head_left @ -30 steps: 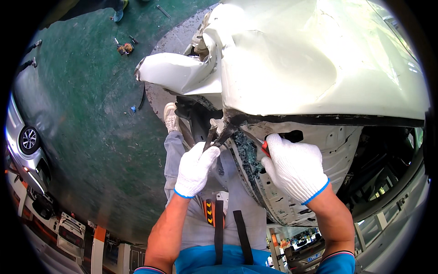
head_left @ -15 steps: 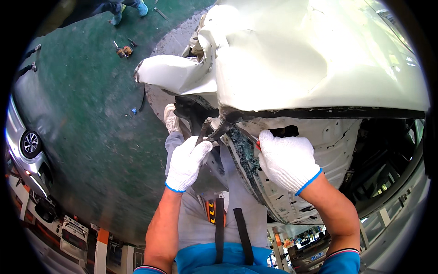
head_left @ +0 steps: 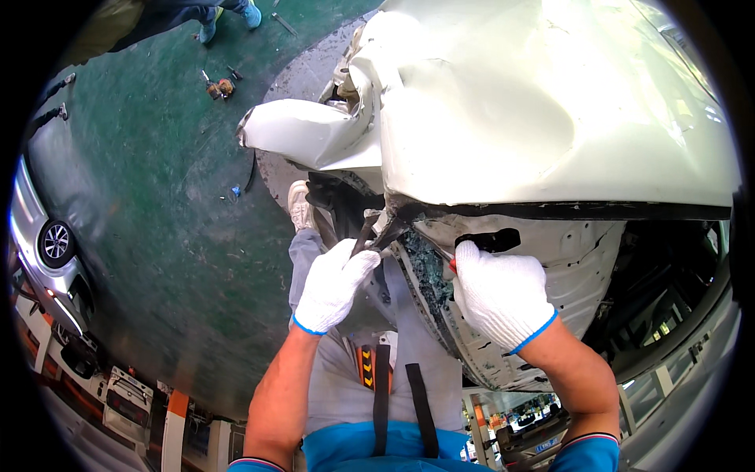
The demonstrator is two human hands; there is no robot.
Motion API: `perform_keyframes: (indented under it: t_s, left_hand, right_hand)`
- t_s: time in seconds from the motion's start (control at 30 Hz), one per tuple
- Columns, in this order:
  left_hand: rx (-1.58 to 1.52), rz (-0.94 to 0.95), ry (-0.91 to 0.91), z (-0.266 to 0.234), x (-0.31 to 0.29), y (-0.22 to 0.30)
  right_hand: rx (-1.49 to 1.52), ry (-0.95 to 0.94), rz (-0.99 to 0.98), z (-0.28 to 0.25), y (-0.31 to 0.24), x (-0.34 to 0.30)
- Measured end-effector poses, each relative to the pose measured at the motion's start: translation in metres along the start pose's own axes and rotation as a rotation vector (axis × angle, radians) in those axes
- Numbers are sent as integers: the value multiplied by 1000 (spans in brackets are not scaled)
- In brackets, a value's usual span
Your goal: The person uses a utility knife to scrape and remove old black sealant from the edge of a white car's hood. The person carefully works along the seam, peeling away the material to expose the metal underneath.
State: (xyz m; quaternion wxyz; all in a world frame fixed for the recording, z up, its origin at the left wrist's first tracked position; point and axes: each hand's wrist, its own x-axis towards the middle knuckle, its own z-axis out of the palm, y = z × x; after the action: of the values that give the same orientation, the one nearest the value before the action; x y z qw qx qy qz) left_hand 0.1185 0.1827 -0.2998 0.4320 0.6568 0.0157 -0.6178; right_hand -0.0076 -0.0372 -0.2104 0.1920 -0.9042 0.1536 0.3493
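Both my hands wear white knit gloves with blue cuffs. My left hand (head_left: 336, 285) is closed round a dark narrow strip (head_left: 364, 234) that sticks up at the corner of a damaged white car body. My right hand (head_left: 506, 293) grips a tool with a red handle (head_left: 453, 266); its thin shaft slants up and left toward the same corner, like a screwdriver. Most of the handle is hidden in the glove. Between the hands runs a channel with bluish broken glass bits (head_left: 425, 263). Above them spreads the dented white panel (head_left: 480, 134), edged by a black seal (head_left: 582, 211).
A crumpled white panel end (head_left: 295, 130) juts out to the left. On the green floor (head_left: 181, 204) lie a small orange-brown tool (head_left: 220, 88) and scraps. Another person's legs (head_left: 185, 14) stand at the top left. A silver car (head_left: 47, 252) is parked at the far left.
The view has shifted slightly, so the car and floor appear a little lower and further right. Both hands keep their grips, near the same corner.
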Motion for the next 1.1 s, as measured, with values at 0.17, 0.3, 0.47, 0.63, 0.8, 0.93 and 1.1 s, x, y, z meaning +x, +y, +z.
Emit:
perform_keyframes:
  t_s: [0.17,0.3,0.47,0.63,0.8,0.93,1.1]
  left_hand:
    - [-54,14,46,14,-3,10]
    - [5,119,70,19,-6,16]
    - [111,203,74,21,-9,31]
    - [44,319,116,26,-6,37]
    - [2,227,149,35,-9,51]
    - [-54,130,145,41,-6,54]
    - [-11,133,198,48,-6,70]
  right_hand:
    - [4,-10,-17,-2,2,1]
    - [19,-6,-29,-4,4,1]
    - [23,-23,-16,-5,4,2]
    - [17,-18,-24,-6,3,1]
    - [22,-5,-39,-4,4,1]
    - [36,0,-36,-5,4,1]
    - [29,6,-39,-4,5,1]
